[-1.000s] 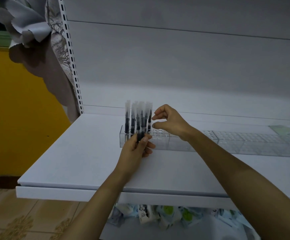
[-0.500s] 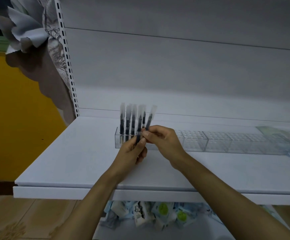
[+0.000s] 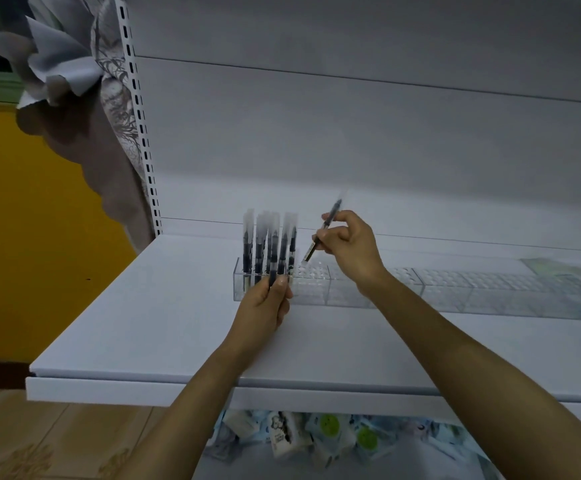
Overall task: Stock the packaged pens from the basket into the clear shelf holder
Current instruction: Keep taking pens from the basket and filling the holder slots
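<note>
A long clear shelf holder with a grid of small holes lies along the white shelf. Several packaged black pens stand upright in its left end. My left hand rests in front of that end, shut on a small bunch of packaged pens held upright. My right hand hovers just right of the standing pens and pinches one packaged pen, tilted with its lower tip just above the holder's holes. The basket is out of sight.
A perforated shelf upright and hanging cloth stand at the left, with a yellow wall behind. Several small packets lie below the shelf. More packaged goods sit at the holder's far right end.
My right hand took one pen from the bunch in my left hand and carried it up and to the right, over the holder. My left hand stayed in place.
</note>
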Available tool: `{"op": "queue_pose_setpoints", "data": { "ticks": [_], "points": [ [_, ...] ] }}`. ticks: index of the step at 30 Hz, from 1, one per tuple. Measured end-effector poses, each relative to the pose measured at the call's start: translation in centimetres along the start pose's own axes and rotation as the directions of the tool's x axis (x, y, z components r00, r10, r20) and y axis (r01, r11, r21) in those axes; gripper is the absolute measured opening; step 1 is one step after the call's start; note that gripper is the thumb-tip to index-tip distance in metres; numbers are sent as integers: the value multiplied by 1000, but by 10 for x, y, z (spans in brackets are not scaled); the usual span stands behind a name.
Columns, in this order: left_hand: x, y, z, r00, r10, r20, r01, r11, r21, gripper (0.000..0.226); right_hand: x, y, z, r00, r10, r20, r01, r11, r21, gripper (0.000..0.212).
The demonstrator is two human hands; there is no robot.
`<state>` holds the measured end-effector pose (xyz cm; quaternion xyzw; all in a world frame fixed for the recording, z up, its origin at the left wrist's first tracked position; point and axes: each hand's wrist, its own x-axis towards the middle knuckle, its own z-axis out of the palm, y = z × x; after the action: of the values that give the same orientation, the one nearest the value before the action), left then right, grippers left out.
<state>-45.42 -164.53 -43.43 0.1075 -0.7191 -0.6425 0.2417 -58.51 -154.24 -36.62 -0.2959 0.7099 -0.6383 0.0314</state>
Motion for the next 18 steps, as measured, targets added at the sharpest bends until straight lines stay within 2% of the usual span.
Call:
{"op": "queue_pose_setpoints", "data": {
  "ticks": [6,14,18],
  "points": [
    [1,1,0,1000,8,13,-8,1000,-3,33,8,16,6,996,-84,21,86,994,-63,13],
    [-1,2,0,999,25,25,-24,1000,-8,33,9,38,15,979,-169,114,197,929,-314,15],
    [0,2,1,999,26,23,-26,1000,11,33,12,41,15,980,-174,93,196,907,-372,17]
  ]
}}
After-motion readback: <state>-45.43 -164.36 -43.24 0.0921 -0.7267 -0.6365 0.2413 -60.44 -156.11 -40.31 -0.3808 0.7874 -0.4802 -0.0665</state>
